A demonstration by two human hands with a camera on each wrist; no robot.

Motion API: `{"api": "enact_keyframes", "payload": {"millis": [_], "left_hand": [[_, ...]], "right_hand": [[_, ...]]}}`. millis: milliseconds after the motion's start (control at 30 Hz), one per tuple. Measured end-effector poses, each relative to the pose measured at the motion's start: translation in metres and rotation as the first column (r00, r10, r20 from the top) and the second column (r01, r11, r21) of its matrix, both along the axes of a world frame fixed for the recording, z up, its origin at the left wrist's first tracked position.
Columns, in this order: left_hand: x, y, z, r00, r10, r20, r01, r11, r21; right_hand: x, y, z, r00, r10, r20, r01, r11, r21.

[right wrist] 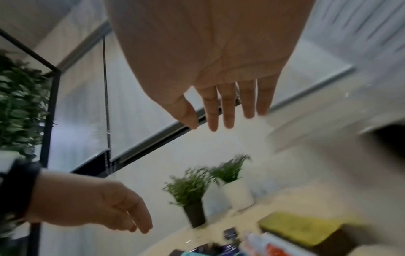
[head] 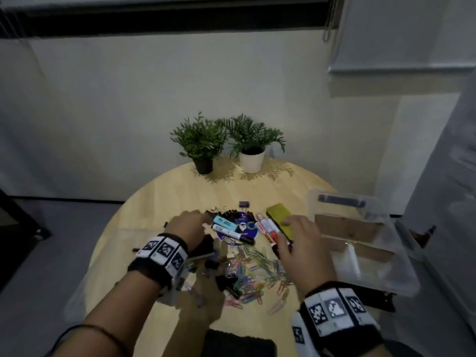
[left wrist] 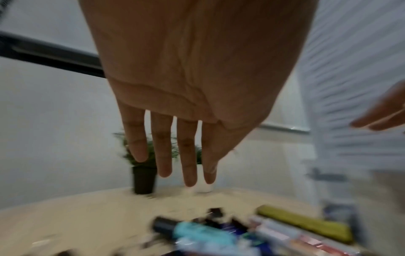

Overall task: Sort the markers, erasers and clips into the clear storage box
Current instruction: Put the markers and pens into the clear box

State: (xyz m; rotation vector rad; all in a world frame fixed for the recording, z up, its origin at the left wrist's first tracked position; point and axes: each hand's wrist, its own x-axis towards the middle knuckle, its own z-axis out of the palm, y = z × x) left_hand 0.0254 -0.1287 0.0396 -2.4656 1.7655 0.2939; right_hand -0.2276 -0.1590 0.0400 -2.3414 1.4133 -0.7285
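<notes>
On the round wooden table [head: 167, 197] lie a teal highlighter [head: 226, 224], a white marker with a black cap [head: 233, 235], two red-and-white markers [head: 269, 229] and a yellow-topped eraser [head: 279, 221]. Coloured paper clips [head: 255, 273] and black binder clips [head: 226, 280] are strewn in front. The clear storage box [head: 360, 243] stands at the right. My left hand [head: 189, 224] hovers over the pile's left side, fingers straight and empty [left wrist: 186, 155]. Above the eraser and red markers is my right hand [head: 296, 238], also flat and empty [right wrist: 228, 107].
Two potted plants, one in a black pot [head: 203, 164] and one in a white pot [head: 252, 159], stand at the table's far edge. A purple disc [head: 244, 228] lies under the markers. A dark object [head: 203, 247] lies below my left wrist.
</notes>
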Motion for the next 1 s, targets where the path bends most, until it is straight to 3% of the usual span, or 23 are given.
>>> {"api": "enact_keyframes", "payload": {"millis": [100, 267, 367, 467, 533, 767, 867, 1000], "left_hand": [[0.060, 0.003, -0.016, 0.997, 0.072, 0.023, -0.074, 0.989, 0.130], [0.107, -0.004, -0.040, 0.996, 0.006, -0.089, 0.019, 0.961, 0.278], [0.122, -0.009, -0.052, 0.995, -0.051, -0.090, 0.072, 0.968, 0.239], [0.126, -0.013, -0.058, 0.992, -0.112, -0.066, 0.122, 0.975, 0.183], [0.123, -0.014, -0.057, 0.989, -0.138, -0.057, 0.146, 0.971, 0.189], [0.107, -0.011, -0.056, 0.977, -0.211, -0.031, 0.212, 0.947, 0.241], [0.100, -0.004, -0.055, 0.970, -0.243, -0.024, 0.242, 0.945, 0.222], [0.096, 0.004, -0.048, 0.963, -0.268, 0.037, 0.256, 0.947, 0.195]], "right_hand": [[0.067, -0.015, -0.010, 0.997, 0.083, -0.006, -0.081, 0.980, 0.183], [0.139, -0.039, -0.049, 0.995, 0.029, -0.096, 0.013, 0.909, 0.416], [0.163, -0.046, -0.065, 0.954, 0.062, -0.294, 0.047, 0.935, 0.351], [0.176, -0.052, -0.077, 0.851, 0.120, -0.511, 0.038, 0.957, 0.288], [0.180, -0.053, -0.082, 0.806, 0.135, -0.576, 0.042, 0.958, 0.284], [0.191, -0.061, -0.068, 0.917, 0.068, -0.393, 0.028, 0.972, 0.233], [0.199, -0.071, -0.067, 0.900, 0.102, -0.424, -0.007, 0.976, 0.219], [0.203, -0.073, -0.074, 0.818, 0.148, -0.557, 0.009, 0.963, 0.269]]}}
